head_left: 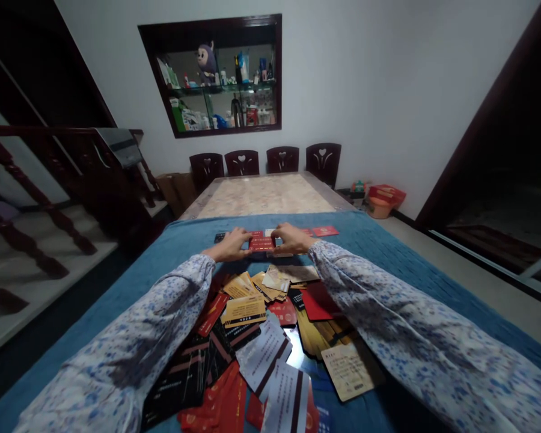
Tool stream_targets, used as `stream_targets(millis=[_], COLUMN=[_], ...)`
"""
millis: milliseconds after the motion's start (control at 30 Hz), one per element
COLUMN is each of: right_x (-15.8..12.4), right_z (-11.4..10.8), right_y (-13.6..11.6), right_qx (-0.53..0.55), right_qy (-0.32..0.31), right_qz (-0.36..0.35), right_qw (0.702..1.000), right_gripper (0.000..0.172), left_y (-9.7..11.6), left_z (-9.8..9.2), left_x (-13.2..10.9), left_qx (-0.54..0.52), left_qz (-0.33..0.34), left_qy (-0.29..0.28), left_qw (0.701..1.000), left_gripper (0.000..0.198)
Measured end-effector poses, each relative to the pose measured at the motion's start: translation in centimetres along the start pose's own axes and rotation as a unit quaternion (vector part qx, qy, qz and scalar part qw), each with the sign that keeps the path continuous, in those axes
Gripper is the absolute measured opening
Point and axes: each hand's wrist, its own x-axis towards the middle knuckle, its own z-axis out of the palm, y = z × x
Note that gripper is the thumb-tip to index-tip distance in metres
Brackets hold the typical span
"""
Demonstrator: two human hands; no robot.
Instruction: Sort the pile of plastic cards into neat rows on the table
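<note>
My left hand [233, 245] and my right hand [292, 239] face each other at the far part of the blue cloth [180, 231]. Between them lies a dark red card [261, 243], its left and right edges held by my fingers. Behind it runs a row of cards, with a black card [220, 237] at the left and a red card [325, 231] at the right. Nearer me, between my forearms, spreads a loose pile with gold cards [244, 311], silver cards [284, 397], black cards [183, 376], red cards [228, 400] and a cream card [352, 370].
Beyond the cloth the marble-patterned table top [261, 193] reaches several dark chairs [283, 159]. A wall shelf [220, 87] holds bottles and a plush toy. Stair railings [40, 186] stand at left, and a pink bin [379, 206] with a red bag at right.
</note>
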Motion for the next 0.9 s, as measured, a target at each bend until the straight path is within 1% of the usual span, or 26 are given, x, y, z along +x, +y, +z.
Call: stream_targets(millis=[167,300,400,500,667,900], right_x=[1.7,3.1,4.1,5.0,6.4,7.8], right_z=[-0.1,0.0,0.0,0.1,0.4,1.3], right_y=[-0.4,-0.5,-0.5,-0.6,-0.6,-0.3], right_qx=[-0.016,-0.016,-0.013,-0.014,-0.016,-0.028], right_qy=[-0.024,-0.030,-0.032,-0.038,-0.048,-0.057], right_qz=[0.028,0.042,0.048,0.054,0.058,0.059], right_qw=[0.999,0.999,0.998,0.998,0.997,0.996], right_gripper=[0.046,0.047,0.045,0.042,0.043,0.044], left_y=[-1.3,-2.3,-2.8,-3.2,-3.8,-4.2], left_z=[0.2,0.5,0.7,0.8,1.0,1.5], left_x=[0.9,1.9,2.6,3.2,4.1,4.7], left_qx=[0.012,0.013,0.020,0.025,0.033,0.039], left_qz=[-0.014,-0.021,-0.030,-0.034,-0.050,-0.053], left_qy=[-0.001,0.011,0.005,0.000,-0.008,-0.021], left_qw=[1.000,1.000,0.999,0.999,0.998,0.998], left_gripper=[0.044,0.043,0.039,0.036,0.038,0.037])
